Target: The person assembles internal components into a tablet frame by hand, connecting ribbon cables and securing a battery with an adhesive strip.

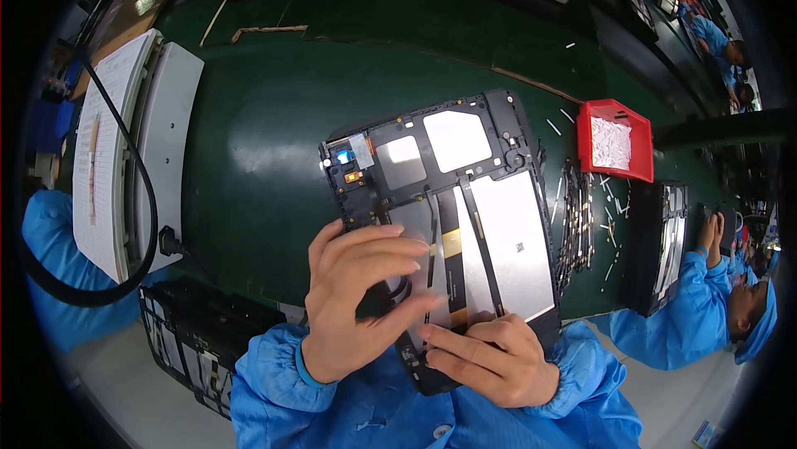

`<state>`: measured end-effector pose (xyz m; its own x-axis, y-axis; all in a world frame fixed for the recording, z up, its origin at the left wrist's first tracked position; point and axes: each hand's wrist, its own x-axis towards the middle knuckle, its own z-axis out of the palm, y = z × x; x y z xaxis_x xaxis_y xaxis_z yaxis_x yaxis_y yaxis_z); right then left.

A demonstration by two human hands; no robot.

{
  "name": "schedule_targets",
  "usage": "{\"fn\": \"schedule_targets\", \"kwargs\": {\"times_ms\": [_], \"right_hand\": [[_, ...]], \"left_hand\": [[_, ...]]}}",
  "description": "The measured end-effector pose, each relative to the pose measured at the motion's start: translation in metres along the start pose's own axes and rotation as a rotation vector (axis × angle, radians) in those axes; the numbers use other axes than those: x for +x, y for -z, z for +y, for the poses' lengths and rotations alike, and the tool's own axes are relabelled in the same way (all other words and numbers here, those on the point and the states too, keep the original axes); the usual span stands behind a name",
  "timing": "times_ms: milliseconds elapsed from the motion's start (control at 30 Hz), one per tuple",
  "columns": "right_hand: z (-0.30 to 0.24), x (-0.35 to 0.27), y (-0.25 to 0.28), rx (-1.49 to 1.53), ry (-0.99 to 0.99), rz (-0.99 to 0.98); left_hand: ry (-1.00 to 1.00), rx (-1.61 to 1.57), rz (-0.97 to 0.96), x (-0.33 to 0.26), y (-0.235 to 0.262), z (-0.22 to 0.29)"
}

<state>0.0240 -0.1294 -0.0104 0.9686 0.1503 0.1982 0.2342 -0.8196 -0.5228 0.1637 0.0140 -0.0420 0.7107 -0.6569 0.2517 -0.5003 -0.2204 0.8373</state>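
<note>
A black tablet housing (452,270) lies tilted in front of me, its inside showing silver plates, a dark ribbon with gold patches and small parts at the upper left corner. Over its left side, my left hand (353,299) is curved with thumb and fingers apart, and nothing shows between them. My right hand (498,362) rests at the housing's near end. Its thumb and fingertips come together by a thin dark strip at the lower left; what they grip, if anything, is too small to make out.
Right of the housing stand a red bin (644,146) of small white strips, a bundle of thin black strips (577,216) and more housings (664,250). At left are a light grey case (173,125) with papers, a black cable (137,150) and stacked housings (195,337). Co-workers sit at right.
</note>
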Motion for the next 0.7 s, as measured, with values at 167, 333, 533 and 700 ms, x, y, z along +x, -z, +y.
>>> {"fn": "schedule_targets", "kwargs": {"times_ms": [167, 333, 533, 700], "right_hand": [[-0.004, 0.002, 0.004, -0.032, 0.006, -0.019], [-0.012, 0.01, 0.016, 0.062, -0.029, -0.052], [-0.02, 0.018, 0.032, 0.044, -0.113, -0.13], [-0.033, 0.006, 0.021, -0.235, -0.061, -0.316]], "left_hand": [[-0.245, 0.253, 0.015, -0.034, 0.004, -0.017], [-0.267, 0.349, -0.048, -0.032, 0.003, -0.012], [-0.223, 0.295, -0.035, -0.008, -0.001, -0.019], [-0.169, 0.231, 0.009, -0.008, -0.006, -0.023]]}}
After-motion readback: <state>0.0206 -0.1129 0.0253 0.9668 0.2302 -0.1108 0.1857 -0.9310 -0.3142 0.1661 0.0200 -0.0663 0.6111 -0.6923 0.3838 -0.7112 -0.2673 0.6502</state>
